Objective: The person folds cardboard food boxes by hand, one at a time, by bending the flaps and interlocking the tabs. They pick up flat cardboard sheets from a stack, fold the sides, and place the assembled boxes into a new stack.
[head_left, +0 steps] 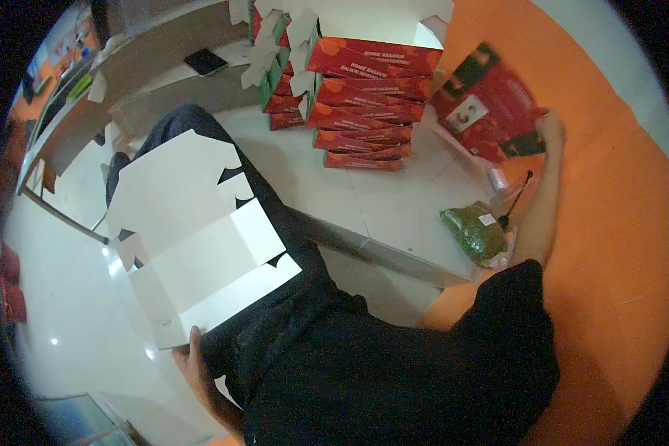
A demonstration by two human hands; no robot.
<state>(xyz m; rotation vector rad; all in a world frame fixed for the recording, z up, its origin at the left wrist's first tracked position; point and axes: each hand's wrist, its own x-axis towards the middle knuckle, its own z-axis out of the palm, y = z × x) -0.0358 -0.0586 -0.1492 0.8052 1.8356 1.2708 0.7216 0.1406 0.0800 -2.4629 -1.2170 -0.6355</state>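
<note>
Head view, seen from my remote station: on the tiled bench (305, 167), a tall stack of red cartons (372, 104) rises between the white carton blank (201, 245) and the printed red sheet (487, 108), with a second stack (282, 104) close on its left. A bag of green contents (476, 230) and a black stick-like object (513, 204) lie just beside the right forearm, near the orange wall (602, 215). A dark flat device (206, 62) rests on a ledge farther off.

Lettering: I read "RASANYA" on the cartons' red edges; the remaining words are too blurred for me. A white label (487, 220) on the bag is illegible to me.

Pose: the right arm reaches out sideways, its hand (551, 130) clamped on the red sheet's edge, both blurred; the sheet is tilted beside the tall stack. The left hand (192, 364) is low, thumb on top, closed on the near corner of the white blank, which lies partly folded across the dark-clad legs (305, 267).
</note>
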